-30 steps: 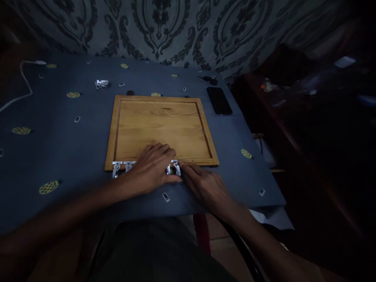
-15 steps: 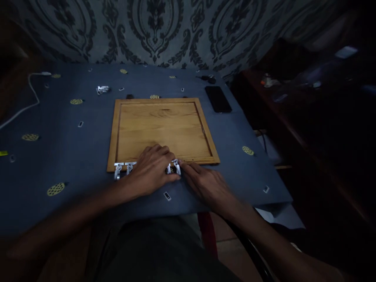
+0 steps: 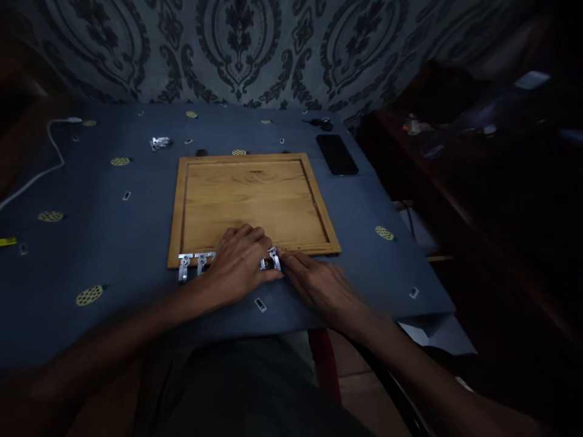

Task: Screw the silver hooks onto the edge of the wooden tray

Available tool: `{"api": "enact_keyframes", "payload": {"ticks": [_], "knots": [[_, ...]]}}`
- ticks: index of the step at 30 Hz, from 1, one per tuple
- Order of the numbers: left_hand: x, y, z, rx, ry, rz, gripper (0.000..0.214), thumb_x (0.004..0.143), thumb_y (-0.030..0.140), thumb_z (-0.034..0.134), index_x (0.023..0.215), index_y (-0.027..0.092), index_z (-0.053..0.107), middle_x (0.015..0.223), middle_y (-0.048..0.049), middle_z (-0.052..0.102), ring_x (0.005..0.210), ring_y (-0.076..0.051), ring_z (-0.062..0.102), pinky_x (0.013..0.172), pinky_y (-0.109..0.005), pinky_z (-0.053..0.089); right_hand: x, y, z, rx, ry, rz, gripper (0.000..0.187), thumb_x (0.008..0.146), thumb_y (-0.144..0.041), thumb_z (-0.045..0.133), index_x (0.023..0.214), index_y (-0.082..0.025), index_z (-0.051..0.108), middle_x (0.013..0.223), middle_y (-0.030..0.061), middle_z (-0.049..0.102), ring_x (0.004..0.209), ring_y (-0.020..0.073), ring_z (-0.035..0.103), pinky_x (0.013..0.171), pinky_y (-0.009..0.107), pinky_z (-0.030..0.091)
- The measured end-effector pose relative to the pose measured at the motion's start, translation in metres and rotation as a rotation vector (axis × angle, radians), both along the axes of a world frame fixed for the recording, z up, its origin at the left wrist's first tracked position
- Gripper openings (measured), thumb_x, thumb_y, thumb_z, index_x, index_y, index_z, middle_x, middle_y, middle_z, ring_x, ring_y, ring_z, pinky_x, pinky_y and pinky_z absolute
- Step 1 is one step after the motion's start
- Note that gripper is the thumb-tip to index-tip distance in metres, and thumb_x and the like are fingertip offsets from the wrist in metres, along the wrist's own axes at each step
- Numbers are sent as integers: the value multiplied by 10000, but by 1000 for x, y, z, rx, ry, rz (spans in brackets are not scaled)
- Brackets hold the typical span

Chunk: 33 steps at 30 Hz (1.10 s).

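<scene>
A framed wooden cabinet door [image 3: 246,194] lies flat on the table. Metal cabinet hinges line its near edge, one at the left corner [image 3: 184,267] and another [image 3: 201,263] beside it. My left hand [image 3: 241,258] arches over this edge, fingers bent and thumb low, closed about a hinge [image 3: 275,258] farther right. From the right, my right hand [image 3: 319,282] presses its bunched fingertips against that same hinge. Whatever sits under my left palm is hidden.
A loose metal hinge [image 3: 160,143] lies behind the door's left corner. Back right are a black phone [image 3: 337,154] and a small dark object [image 3: 321,124] with a cord. A white cable [image 3: 57,145] runs along the left. The table's right edge [image 3: 403,237] drops off beside dark furniture.
Both hands stay at the same hinge with nearly the same grip. My left thumb has edged slightly right, and the view has shifted a little.
</scene>
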<state>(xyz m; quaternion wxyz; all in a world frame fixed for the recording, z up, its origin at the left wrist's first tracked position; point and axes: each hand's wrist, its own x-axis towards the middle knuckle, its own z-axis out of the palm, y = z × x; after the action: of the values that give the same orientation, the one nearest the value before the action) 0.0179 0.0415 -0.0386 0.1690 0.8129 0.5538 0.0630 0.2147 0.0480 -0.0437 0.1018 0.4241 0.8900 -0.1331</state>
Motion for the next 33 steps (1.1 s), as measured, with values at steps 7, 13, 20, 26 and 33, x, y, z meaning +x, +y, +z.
{"api": "enact_keyframes", "payload": {"ticks": [7,13,20,26,33], "knots": [[1,0,0,8,8,-6,385,857,486,819,1046,171,702,1052,-80,697,1085,-292,625,928,-418,458,3,1,-2,-8,72,18,390,1046,-161,440,1412,-198,568,1240,125,744,922,219,762,692,271,492],[2,0,3,-27,-15,-6,333,881,422,808,1050,152,709,1075,-74,699,1102,-283,636,957,-414,445,2,1,-3,-29,46,5,376,1049,-166,451,1396,-205,588,1228,123,748,936,245,772,703,286,517],[2,0,3,-23,-27,-9,323,884,430,803,1030,155,717,1059,-74,704,1089,-281,645,975,-421,443,11,4,-12,-23,229,12,408,1037,-179,438,1410,-218,597,1265,123,752,969,238,782,784,313,591],[2,1,2,-32,-11,-13,370,877,452,808,1058,144,709,1069,-87,704,1115,-298,639,986,-435,439,29,9,-3,91,701,-205,380,1029,-333,527,1369,-202,634,1183,115,792,1037,260,779,852,388,633],[1,2,4,-52,-12,-12,343,880,445,801,996,139,697,1047,-84,692,1080,-289,631,966,-417,421,16,5,35,348,1349,-563,183,952,-409,723,1014,-238,740,824,13,791,717,162,752,555,247,566]]}}
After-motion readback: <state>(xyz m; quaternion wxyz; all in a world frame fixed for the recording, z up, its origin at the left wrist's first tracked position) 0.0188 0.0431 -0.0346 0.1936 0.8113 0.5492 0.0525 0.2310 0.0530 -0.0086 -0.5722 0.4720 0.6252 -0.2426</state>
